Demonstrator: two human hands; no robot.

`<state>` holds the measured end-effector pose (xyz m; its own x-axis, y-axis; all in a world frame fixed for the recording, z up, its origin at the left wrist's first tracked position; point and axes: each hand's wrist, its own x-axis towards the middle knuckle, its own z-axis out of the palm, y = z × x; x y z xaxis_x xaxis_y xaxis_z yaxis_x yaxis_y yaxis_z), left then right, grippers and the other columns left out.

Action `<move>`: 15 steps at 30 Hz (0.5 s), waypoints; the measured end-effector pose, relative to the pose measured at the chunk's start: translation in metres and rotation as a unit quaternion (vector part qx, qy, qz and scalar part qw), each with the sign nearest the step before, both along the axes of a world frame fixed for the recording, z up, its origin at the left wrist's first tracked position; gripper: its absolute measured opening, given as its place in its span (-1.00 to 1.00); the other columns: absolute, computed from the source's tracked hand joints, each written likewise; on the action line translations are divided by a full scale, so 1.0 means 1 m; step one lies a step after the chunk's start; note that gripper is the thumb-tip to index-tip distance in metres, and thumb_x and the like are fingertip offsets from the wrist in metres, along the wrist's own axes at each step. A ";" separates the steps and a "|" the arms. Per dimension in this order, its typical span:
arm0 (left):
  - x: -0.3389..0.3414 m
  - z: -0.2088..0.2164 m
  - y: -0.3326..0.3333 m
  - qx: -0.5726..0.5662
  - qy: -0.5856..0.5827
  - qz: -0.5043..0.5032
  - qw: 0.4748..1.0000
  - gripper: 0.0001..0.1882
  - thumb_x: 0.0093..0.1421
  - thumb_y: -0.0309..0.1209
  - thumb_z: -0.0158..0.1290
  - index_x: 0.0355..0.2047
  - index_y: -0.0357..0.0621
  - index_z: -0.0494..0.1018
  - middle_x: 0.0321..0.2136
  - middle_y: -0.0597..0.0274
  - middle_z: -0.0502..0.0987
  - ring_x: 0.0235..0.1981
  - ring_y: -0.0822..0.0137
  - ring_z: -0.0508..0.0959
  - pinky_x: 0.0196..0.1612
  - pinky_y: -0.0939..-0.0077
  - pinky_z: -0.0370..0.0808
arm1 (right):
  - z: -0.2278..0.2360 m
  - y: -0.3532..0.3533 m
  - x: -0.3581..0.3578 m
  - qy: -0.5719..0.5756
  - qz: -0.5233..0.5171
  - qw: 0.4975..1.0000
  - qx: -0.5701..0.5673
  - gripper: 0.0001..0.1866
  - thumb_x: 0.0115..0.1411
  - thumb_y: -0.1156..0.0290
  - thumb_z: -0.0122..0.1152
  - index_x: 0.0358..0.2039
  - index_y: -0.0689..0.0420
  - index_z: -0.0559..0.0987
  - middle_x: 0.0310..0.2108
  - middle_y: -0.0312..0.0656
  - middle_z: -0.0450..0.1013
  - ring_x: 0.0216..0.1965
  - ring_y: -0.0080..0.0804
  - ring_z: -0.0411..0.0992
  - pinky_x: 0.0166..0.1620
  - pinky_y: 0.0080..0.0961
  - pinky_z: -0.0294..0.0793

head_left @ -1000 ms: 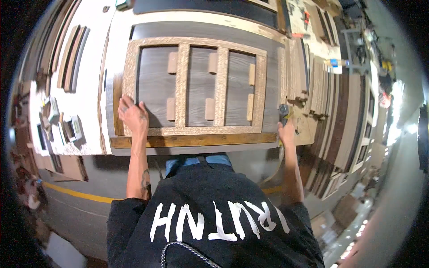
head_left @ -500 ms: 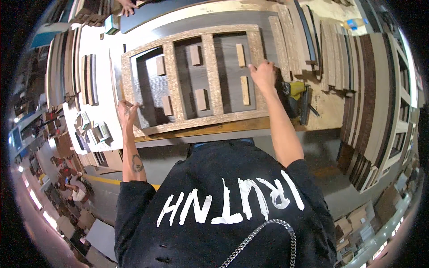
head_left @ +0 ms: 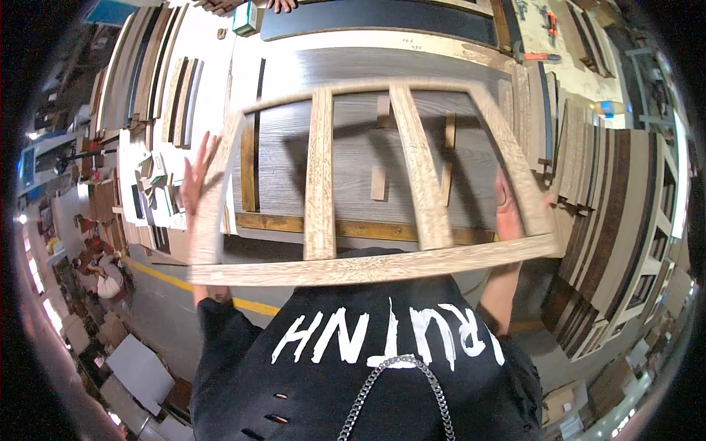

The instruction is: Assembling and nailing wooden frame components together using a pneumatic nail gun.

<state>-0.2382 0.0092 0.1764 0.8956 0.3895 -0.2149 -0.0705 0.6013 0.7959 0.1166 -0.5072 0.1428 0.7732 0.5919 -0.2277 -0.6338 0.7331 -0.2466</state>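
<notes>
Workbench (head_left: 209, 44), box (head_left: 245, 19) beyond wooden frame (head_left: 368, 268)

Looks down on a pale worktable (head_left: 217, 81) across the upper half, then onto grey floor (head_left: 163, 303), crossed at lower left by a yellow stripe (head_left: 173, 282). Takes in cardboard boxes (head_left: 562, 400) at lower right and a large pale sheet (head_left: 140, 371) at lower left. Catches bright patches along the lower-left rim and white glare (head_left: 684, 173) at the right edge. Darkens to black in the corners.
</notes>
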 end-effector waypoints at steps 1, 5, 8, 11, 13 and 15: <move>-0.005 0.002 -0.001 0.233 0.206 -0.005 0.950 -0.08 0.29 0.26 -0.26 0.43 -0.05 -0.21 0.45 0.14 -0.29 0.44 0.08 -0.12 0.42 -0.06 -0.15 | -0.003 -0.008 0.006 -0.050 0.132 0.989 0.038 -0.21 0.33 -0.06 -0.01 0.36 0.23 0.09 0.27 0.05 0.24 0.25 -0.15 0.28 0.31 -0.08 0.23; 0.021 -0.049 -0.015 0.487 0.266 0.060 0.830 0.10 0.08 -0.19 0.26 0.44 0.11 -0.25 0.44 0.01 -0.23 0.46 0.12 -0.22 0.45 0.13 -0.20 | -0.051 -0.006 0.025 -0.226 0.314 0.849 -0.361 -0.22 0.22 0.19 0.28 0.30 0.31 0.15 0.21 -0.09 0.32 0.19 -0.29 0.35 0.24 -0.38 0.27; 0.035 -0.087 -0.016 0.361 0.290 0.106 0.880 0.32 -0.10 -0.09 0.40 0.44 0.02 -0.33 0.41 -0.09 -0.12 0.42 0.00 -0.04 0.43 0.11 -0.04 | -0.089 0.024 0.007 -0.318 0.196 0.762 -0.528 -0.15 0.11 0.09 0.39 0.24 0.34 0.25 0.18 0.01 0.35 0.22 -0.23 0.31 0.25 -0.35 0.23; 0.042 -0.131 -0.001 0.359 0.311 0.070 0.877 -0.08 -0.01 -0.07 0.33 0.28 -0.16 0.18 0.33 -0.19 0.05 0.29 -0.13 0.16 0.26 0.02 0.20 | -0.116 0.023 0.011 -0.316 0.224 0.683 -0.619 -0.10 0.02 0.05 0.45 0.21 0.38 0.32 0.13 0.13 0.35 0.19 -0.13 0.32 0.26 -0.31 0.19; 0.043 -0.140 0.001 0.473 0.392 0.017 0.789 -0.15 0.03 -0.02 0.28 0.23 -0.18 0.25 0.30 -0.20 0.08 0.27 -0.13 0.16 0.24 -0.01 0.17 | -0.119 0.027 0.010 -0.315 0.191 0.624 -0.689 -0.16 0.01 0.06 0.45 0.13 0.44 0.39 0.04 0.21 0.39 0.11 -0.04 0.37 0.24 -0.31 0.22; 0.041 -0.149 -0.007 0.573 0.460 -0.041 0.677 -0.21 0.07 0.03 0.23 0.17 -0.20 0.31 0.28 -0.21 0.11 0.26 -0.14 0.16 0.21 -0.05 0.14 | -0.118 0.031 0.008 -0.408 0.189 0.506 -0.736 -0.19 0.01 0.07 0.44 0.09 0.45 0.40 0.00 0.23 0.39 0.07 0.03 0.38 0.20 -0.27 0.27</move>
<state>-0.1970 0.0026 0.0272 0.6160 0.7303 -0.2952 0.7688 -0.4758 0.4272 0.1243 -0.4763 0.0250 0.8600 0.3864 -0.3333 0.0930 -0.7608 -0.6423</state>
